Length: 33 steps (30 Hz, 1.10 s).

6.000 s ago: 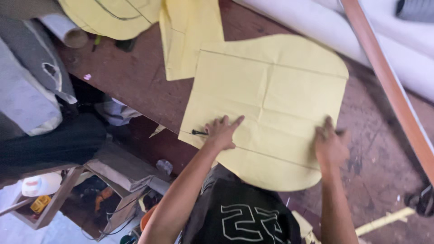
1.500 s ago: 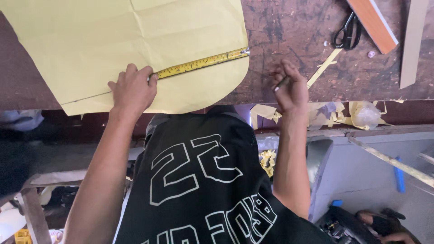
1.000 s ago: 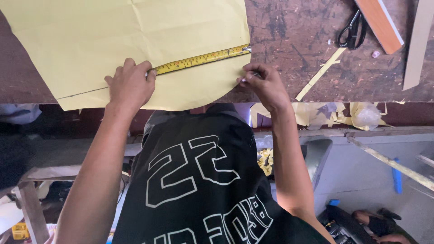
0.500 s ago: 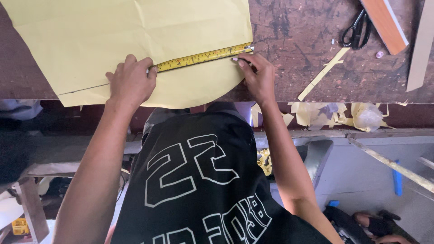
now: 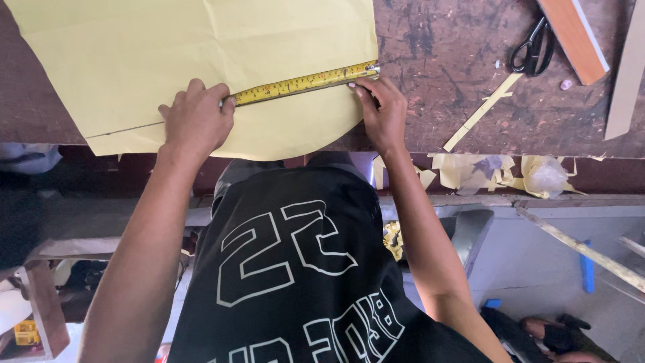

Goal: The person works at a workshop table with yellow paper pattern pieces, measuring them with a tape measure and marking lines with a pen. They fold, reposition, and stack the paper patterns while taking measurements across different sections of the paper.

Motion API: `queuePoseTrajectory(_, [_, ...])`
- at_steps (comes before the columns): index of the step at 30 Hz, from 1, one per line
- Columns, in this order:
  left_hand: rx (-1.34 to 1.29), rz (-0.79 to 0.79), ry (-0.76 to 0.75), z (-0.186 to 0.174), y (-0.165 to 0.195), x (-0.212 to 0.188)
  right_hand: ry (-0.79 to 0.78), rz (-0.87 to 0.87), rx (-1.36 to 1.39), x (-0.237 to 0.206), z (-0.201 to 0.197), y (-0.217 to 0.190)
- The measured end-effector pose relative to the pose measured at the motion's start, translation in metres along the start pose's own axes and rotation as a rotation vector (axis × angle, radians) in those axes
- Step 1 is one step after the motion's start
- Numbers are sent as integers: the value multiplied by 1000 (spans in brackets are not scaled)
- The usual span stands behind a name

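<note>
Tape measure lies stretched across the yellow paper at the tabletop's near edge, left hand pressing one end, right hand pinching the other at the paper's edge, seemingly mid-measurement.

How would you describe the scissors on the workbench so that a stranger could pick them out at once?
Start at the big pale yellow paper sheet on the dark, worn wooden workbench, then look to the bench's far right. The black-handled scissors lie there beside an orange-faced wooden board. They are the only dark tool with two finger loops among the yellow paper strips.
</note>
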<state>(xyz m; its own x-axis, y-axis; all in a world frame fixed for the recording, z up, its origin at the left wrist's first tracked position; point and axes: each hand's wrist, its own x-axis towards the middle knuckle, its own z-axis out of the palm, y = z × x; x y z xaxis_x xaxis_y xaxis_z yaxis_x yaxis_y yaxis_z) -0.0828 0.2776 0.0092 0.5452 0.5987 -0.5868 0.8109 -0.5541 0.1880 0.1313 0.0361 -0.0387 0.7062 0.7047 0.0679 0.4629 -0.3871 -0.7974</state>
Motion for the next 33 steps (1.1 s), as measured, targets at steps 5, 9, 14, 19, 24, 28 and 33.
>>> queuePoseTrajectory(5, [-1, 16, 15, 0, -1, -1, 3, -22, 17, 1, 1, -3])
queuePoseTrajectory(9, [-4, 12, 4, -1, -2, -1, -2, -10, 10, -1, 0, -2])
queuePoseTrajectory(14, [3, 12, 12, -1, -1, 0, 76, 36, 63, -11, -8, 7])
queuePoseTrajectory(19, [12, 11, 8, -1, -2, -1, 165, 194, 114, -24, -18, 17])
queuePoseTrajectory(24, [18, 8, 2, -3, -3, 0, 139, 164, 144, -28, -16, 19])
queuePoseTrajectory(28, [17, 24, 7, -3, -3, 1, 139, 189, 168, -30, -15, 22])
queuePoseTrajectory(33, [10, 17, 14, -5, -2, -2, 153, 386, 447, -29, -18, 43])
